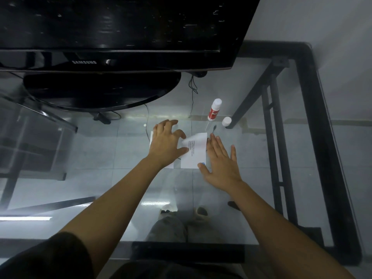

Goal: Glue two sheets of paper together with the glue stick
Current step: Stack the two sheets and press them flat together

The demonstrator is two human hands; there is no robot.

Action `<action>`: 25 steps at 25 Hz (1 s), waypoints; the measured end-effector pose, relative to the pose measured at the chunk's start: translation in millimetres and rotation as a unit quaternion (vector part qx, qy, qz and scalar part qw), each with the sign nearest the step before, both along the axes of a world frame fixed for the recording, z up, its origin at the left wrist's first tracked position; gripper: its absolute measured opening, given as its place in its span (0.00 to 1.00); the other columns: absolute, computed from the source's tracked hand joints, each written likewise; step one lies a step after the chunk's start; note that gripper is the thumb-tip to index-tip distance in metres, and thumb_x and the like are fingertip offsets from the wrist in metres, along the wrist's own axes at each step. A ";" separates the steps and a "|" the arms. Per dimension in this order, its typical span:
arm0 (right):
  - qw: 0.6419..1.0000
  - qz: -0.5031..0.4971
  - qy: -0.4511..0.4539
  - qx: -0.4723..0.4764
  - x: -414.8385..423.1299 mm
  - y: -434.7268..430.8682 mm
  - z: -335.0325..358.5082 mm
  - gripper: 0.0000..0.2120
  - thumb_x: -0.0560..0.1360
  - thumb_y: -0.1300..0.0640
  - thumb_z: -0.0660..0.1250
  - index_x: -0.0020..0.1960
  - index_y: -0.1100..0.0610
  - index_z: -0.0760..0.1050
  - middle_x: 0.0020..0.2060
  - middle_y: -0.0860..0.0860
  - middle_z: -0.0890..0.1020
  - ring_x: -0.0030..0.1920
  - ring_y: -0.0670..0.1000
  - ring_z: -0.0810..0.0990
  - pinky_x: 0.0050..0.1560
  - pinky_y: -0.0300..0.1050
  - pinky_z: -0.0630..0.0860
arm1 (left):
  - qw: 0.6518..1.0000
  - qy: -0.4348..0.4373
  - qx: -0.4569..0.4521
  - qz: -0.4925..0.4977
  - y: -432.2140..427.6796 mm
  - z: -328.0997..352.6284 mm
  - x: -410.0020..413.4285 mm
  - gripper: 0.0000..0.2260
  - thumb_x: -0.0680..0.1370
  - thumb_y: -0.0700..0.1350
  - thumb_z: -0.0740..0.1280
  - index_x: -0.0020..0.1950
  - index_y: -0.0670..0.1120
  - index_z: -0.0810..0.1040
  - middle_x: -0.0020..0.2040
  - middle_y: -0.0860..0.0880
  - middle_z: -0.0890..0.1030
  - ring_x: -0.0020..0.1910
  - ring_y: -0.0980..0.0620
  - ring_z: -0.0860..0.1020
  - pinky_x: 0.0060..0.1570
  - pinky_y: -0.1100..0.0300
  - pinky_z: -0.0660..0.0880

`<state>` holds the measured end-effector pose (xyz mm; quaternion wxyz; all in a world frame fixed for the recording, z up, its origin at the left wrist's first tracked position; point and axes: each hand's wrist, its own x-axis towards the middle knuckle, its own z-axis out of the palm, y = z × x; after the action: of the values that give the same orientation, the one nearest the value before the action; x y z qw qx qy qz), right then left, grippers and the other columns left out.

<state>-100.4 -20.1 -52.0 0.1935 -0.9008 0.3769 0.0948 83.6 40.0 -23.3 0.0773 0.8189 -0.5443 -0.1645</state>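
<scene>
A white printed sheet of paper [194,154] lies on the glass table, its top left corner curled up. A second white sheet [151,137] shows only as edges under my left hand. My left hand [167,140] rests on that sheet with fingers spread, its thumb and forefinger at the curled corner. My right hand [221,160] lies flat and open along the right edge of the printed sheet. The glue stick [214,109], white with a red label, stands uncapped beyond the papers. Its white cap [226,121] sits just to its right.
A black television [120,33] on an oval stand [100,89] fills the far left of the glass table [251,158]. The table's black metal frame [322,137] runs along the right and near edges. Thin cables [192,91] hang behind the glass.
</scene>
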 end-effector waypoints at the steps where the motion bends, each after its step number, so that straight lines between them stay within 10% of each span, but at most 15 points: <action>1: 1.000 -0.007 -0.005 0.012 1.4 -0.2 2.8 0.37 0.76 0.41 0.54 0.75 0.53 0.38 0.76 0.49 0.40 0.75 0.50 0.37 0.68 0.57 0.31 | 1.000 0.024 -0.013 -0.002 0.9 3.0 -3.4 0.17 0.71 0.51 0.72 0.57 0.48 0.77 0.69 0.43 0.68 0.68 0.42 0.62 0.67 0.49 0.60; 10: 0.978 -0.118 -0.148 0.088 12.5 12.2 23.7 0.26 0.76 0.52 0.64 0.70 0.57 0.62 0.70 0.54 0.67 0.71 0.55 0.62 0.71 0.49 0.56 | 0.914 0.341 -0.123 0.181 16.7 17.1 -26.4 0.29 0.73 0.40 0.70 0.68 0.53 0.58 0.44 0.49 0.77 0.40 0.56 0.78 0.35 0.69 0.75; 13: 0.933 -0.225 -0.243 0.142 16.3 18.6 29.7 0.15 0.77 0.52 0.63 0.60 0.58 0.72 0.59 0.54 0.78 0.53 0.52 0.78 0.50 0.36 0.75 | 0.899 0.362 -0.135 0.205 13.2 16.5 -23.7 0.31 0.72 0.41 0.71 0.68 0.53 0.57 0.43 0.48 0.78 0.39 0.56 0.78 0.35 0.73 0.74; 17: 0.862 -0.348 -0.308 0.201 14.6 14.7 35.9 0.13 0.75 0.55 0.67 0.58 0.58 0.75 0.49 0.51 0.80 0.42 0.45 0.77 0.35 0.23 0.72 | 0.883 0.397 -0.128 0.215 11.4 17.4 -27.2 0.27 0.72 0.44 0.72 0.66 0.51 0.62 0.43 0.51 0.78 0.40 0.56 0.78 0.37 0.75 0.74; 20: 0.846 -0.365 -0.325 0.215 0.9 8.3 38.0 0.11 0.74 0.57 0.68 0.55 0.60 0.77 0.43 0.49 0.80 0.40 0.42 0.79 0.34 0.24 0.71 | 0.921 0.301 -0.163 0.186 24.7 17.1 -15.2 0.12 0.76 0.41 0.67 0.59 0.44 0.75 0.51 0.49 0.80 0.48 0.51 0.79 0.44 0.76 0.72; 25: 0.840 -0.358 -0.341 0.225 -24.1 2.6 42.6 0.07 0.73 0.56 0.69 0.50 0.53 0.77 0.40 0.37 0.78 0.37 0.37 0.80 0.35 0.28 0.75 | 0.992 0.050 -0.092 0.065 72.3 2.1 24.7 0.12 0.74 0.35 0.69 0.57 0.39 0.80 0.59 0.38 0.79 0.55 0.35 0.74 0.56 0.48 0.72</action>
<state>-124.5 -17.5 -9.3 0.5274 -0.6100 0.5521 -0.2120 108.3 112.4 -21.2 0.1904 0.8326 -0.4983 -0.1492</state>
